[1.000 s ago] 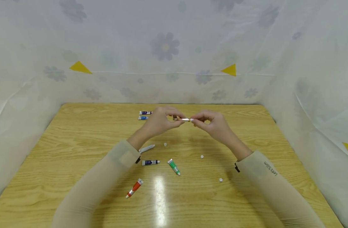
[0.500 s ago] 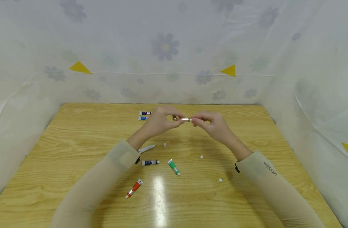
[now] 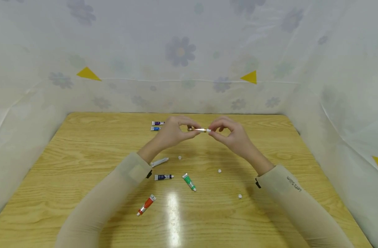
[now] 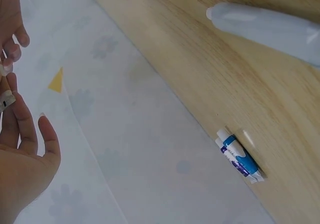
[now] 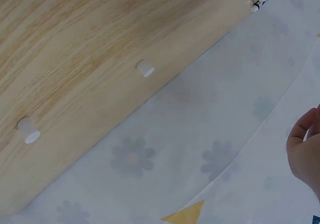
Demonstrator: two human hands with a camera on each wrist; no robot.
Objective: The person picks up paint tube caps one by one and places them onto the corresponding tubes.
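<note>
Above the middle of the wooden table (image 3: 83, 155), my left hand (image 3: 191, 131) pinches a small yellowish paint tube (image 3: 197, 130) and holds it level. My right hand (image 3: 212, 130) faces it and pinches the white cap (image 3: 209, 130) at the tube's right end. In the left wrist view my left hand (image 4: 20, 149) fills the lower left corner, with fingers of the other hand above it. Only the edge of my right hand (image 5: 305, 154) shows in the right wrist view.
Below my hands lie a white tube (image 3: 159, 161), a dark blue tube (image 3: 163, 177), a green tube (image 3: 188, 182) and a red tube (image 3: 146, 204). Two blue tubes (image 3: 156, 125) lie at the back. Three loose white caps (image 3: 219, 170) are scattered. Flowered sheeting walls the table.
The fingers of my right hand have shifted slightly round the cap. My left hand and the tube have stayed where they were.
</note>
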